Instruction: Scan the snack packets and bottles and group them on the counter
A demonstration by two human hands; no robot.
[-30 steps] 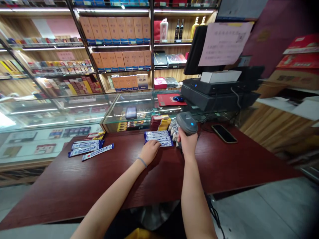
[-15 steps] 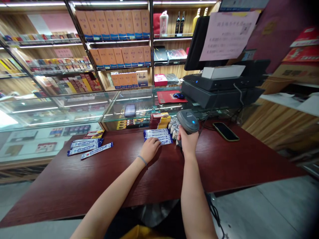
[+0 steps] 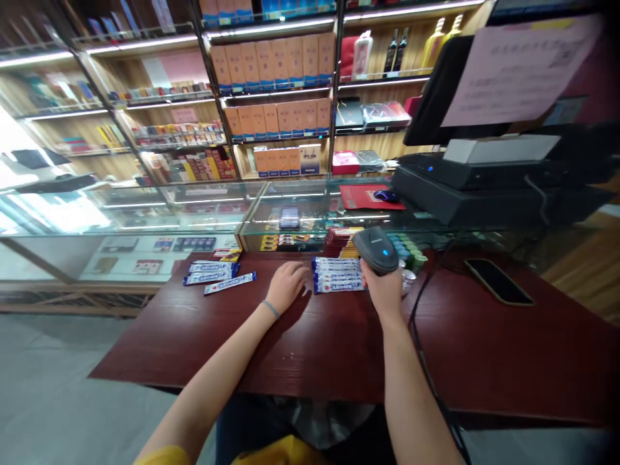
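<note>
In my right hand (image 3: 385, 290) is a dark grey barcode scanner (image 3: 375, 248), its blue light lit and my fingers wrapped round the handle. The scanner's body covers part of the things behind it, close to the right end of a row of slim blue-and-white packets (image 3: 336, 274). Just left of that row, my left hand (image 3: 289, 284) rests low over the table with loosely bent fingers and nothing visible in it. Further left lie more such packets (image 3: 210, 271), with a single packet (image 3: 230, 283) slanted in front.
Dark red and yellow packs (image 3: 339, 242) are stacked behind the row. Green-and-white small items (image 3: 409, 252) stand right of the scanner. A black cable (image 3: 419, 342) runs down the reddish table (image 3: 310, 361). A phone (image 3: 498, 281) lies at right, below a monitor (image 3: 438, 90). A glass case (image 3: 300, 194) borders the back.
The camera view has swung left. My left hand has come off the packet row and now sits to its left. The scanner, still in my right hand, has shifted left towards the row's right end.
</note>
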